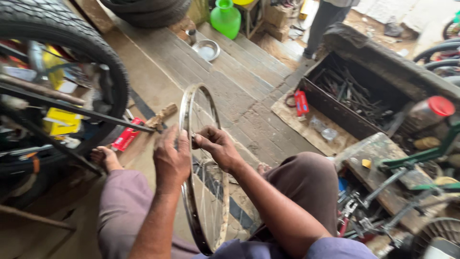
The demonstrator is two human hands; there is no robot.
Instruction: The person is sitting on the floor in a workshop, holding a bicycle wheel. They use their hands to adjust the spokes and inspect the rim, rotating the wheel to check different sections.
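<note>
Spoked bicycle wheel rim point(191, 103) held upright between knees; left hand point(171, 160) clamped on rim, right hand point(218, 146) pinched on spoke beside it

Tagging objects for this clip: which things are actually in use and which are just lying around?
In use:
- bare spoked wheel rim, upright between the knees
- left hand gripping the rim
- right hand, fingers pinched at the rim

Lying about:
- green jug
- metal bowl
- toolbox
- red packet
- tyred wheel

Wheel rim point(203, 192) between knees, toolbox point(357, 98) right
</note>
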